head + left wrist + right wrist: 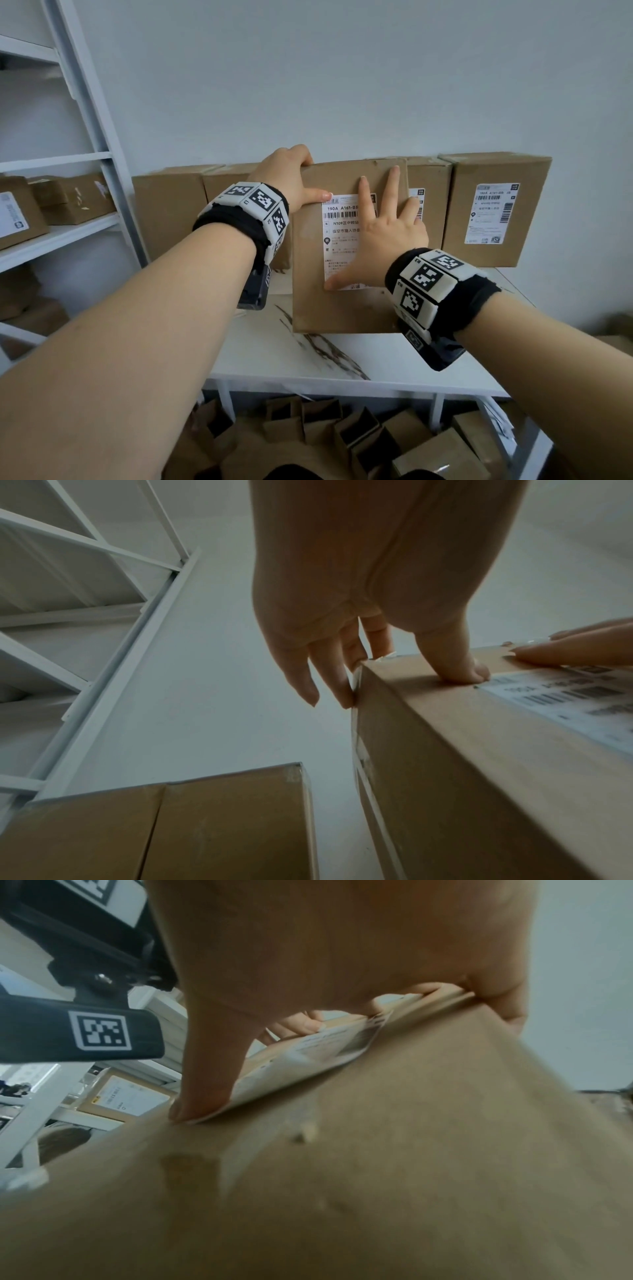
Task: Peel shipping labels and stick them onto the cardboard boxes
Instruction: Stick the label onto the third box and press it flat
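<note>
A cardboard box (342, 246) is stood upright on the white table (394, 370), its upper left corner gripped by the left hand (291, 178), thumb laid on the front and fingers curled behind. The shipping label (342, 236) on its front face is pressed flat by the right hand (383, 236), whose fingers are spread straight. More labelled boxes (493, 209) are lined against the wall behind.
</note>
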A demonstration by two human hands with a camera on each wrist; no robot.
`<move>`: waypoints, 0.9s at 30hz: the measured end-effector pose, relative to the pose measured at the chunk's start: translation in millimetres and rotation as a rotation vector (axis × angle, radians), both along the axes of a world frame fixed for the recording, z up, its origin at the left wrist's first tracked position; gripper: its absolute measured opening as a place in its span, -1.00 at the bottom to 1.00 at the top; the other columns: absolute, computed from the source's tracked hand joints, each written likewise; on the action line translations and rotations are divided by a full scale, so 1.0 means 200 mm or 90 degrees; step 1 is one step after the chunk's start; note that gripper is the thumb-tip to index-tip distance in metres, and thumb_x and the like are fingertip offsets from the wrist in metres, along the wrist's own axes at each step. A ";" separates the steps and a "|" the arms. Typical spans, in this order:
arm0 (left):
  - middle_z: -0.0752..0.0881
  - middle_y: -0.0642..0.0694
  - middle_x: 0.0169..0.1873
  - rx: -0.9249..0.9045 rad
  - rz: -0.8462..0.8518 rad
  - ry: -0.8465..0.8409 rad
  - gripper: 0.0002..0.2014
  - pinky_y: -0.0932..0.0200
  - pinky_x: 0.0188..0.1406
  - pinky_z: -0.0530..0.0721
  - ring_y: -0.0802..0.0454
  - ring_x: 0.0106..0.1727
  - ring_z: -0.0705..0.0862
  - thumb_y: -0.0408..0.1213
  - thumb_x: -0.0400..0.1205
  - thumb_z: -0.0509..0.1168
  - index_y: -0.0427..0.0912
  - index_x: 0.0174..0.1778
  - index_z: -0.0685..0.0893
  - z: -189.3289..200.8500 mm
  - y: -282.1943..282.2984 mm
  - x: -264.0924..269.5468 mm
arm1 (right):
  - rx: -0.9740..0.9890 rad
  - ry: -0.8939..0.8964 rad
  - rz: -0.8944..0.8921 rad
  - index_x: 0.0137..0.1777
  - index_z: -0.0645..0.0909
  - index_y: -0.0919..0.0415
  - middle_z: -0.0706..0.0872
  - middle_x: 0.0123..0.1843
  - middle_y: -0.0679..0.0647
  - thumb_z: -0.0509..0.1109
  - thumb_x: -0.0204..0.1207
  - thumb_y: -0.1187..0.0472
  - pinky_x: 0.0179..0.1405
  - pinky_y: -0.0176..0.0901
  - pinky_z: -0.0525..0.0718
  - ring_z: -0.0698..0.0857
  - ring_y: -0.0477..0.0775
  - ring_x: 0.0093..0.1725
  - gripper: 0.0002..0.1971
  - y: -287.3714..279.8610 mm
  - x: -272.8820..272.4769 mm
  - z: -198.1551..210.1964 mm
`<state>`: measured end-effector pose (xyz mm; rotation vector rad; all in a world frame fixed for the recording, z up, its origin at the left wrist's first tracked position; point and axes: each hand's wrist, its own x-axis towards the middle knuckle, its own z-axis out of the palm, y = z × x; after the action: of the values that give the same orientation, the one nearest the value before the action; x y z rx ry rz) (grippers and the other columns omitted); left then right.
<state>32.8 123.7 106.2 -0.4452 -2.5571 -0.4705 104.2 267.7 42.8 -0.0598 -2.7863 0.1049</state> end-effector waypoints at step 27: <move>0.62 -0.10 0.19 -0.003 -0.008 0.008 -0.44 0.15 -0.03 0.46 -0.09 0.16 0.60 0.09 0.40 0.49 -0.10 0.22 0.54 -0.01 -0.02 -0.03 | -0.135 0.003 0.141 0.62 -0.36 -0.16 -0.50 0.63 0.15 0.59 0.19 -0.21 0.49 0.10 0.39 0.34 0.35 0.55 0.27 0.21 -0.03 0.08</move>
<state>26.2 120.3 104.6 -0.4639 -2.5450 -0.4642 97.8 308.9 58.1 0.1960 -2.7573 0.4545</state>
